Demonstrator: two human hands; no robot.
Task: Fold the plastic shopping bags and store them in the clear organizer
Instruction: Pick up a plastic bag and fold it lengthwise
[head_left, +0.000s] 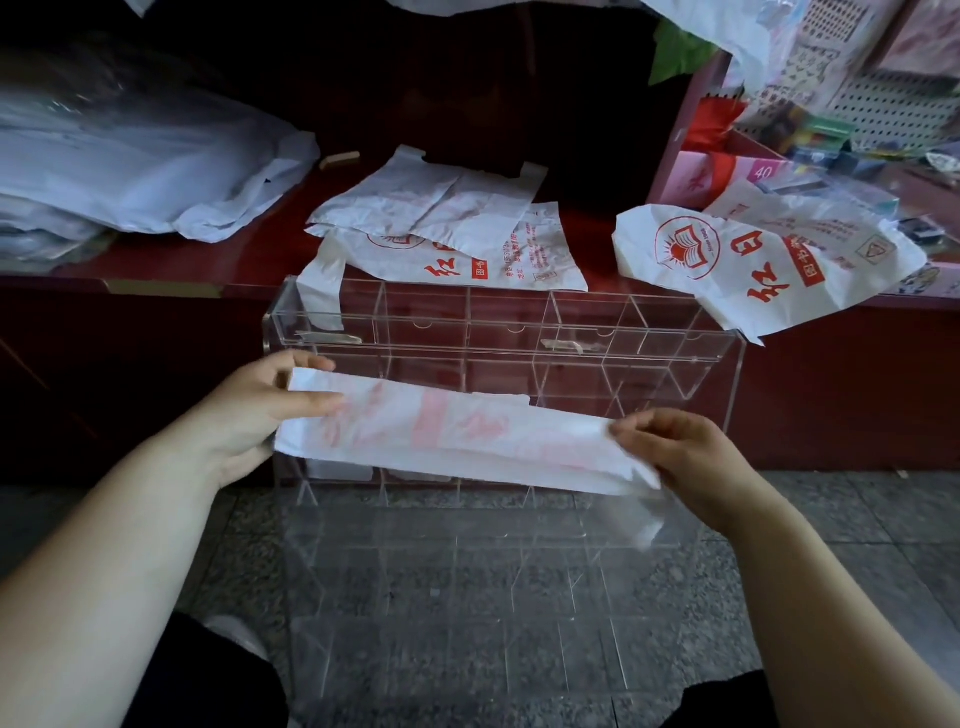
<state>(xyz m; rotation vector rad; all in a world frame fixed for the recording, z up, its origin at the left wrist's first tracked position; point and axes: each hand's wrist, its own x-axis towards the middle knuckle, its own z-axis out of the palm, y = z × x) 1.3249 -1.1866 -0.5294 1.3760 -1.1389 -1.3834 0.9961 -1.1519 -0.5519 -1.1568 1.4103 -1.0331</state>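
Fingers (311, 402) of left hand (249, 415): pinched on one end of the folded bag (457, 436), thumb on top. Right hand (691, 462): fingertips pinched on the opposite end.

Folded bag: held as a long flat strip, stretched between both hands, above the clear organizer (691, 364), not yet in any compartment.

Clear organizer: stood on the floor (467, 597) against the bench (156, 260).

Crumpled bag (467, 244) and logo bag (753, 260): laid unfolded on the bench behind.

Step judged: lengthwise folding done, shortening pending. Next move judged: strip to be doubled end over end to compartment size, pressed flat, then slotted in.
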